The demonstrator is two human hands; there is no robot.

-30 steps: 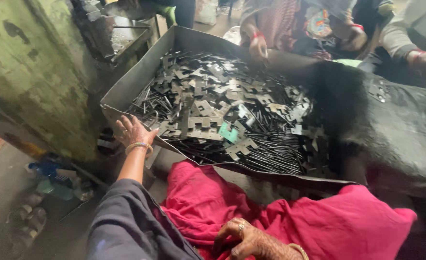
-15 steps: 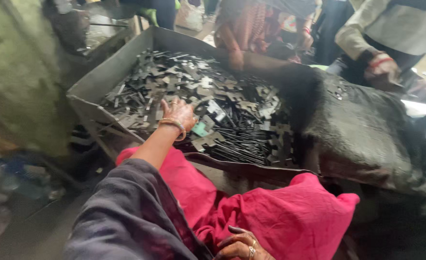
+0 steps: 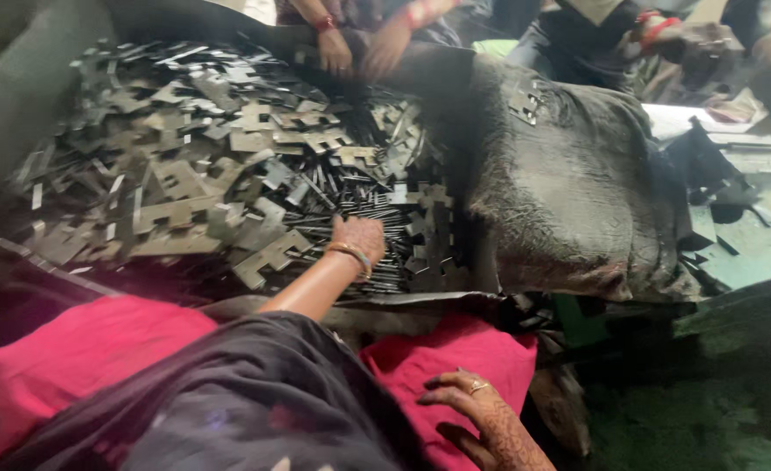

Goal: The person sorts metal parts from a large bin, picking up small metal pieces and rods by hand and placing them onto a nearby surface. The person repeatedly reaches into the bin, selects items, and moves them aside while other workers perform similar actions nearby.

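A wide, shallow metal tray [image 3: 19, 113] with dark, sloping walls fills the upper left and holds a deep heap of flat stamped metal pieces [image 3: 202, 183], grey and dull, many cut in cross and notched plate shapes, lying jumbled at all angles over a layer of thin dark strips [image 3: 377, 209]. To the right of the tray a large, rough, blackened cloth [image 3: 569, 192] sags over the work surface. Bright pink fabric [image 3: 80, 358] covers the person's lap in the foreground, with dark patterned cloth [image 3: 228, 410] draped across it. The left hand [image 3: 357, 237], a bangle at its wrist, rests palm down on the thin strips near the tray's front edge, fingers bent into the pile; whether they pinch anything cannot be told. The right hand [image 3: 481, 414] lies on the pink fabric, fingers loosely spread, a ring on one. Other people's hands [image 3: 359, 48] reach in at the far rim.
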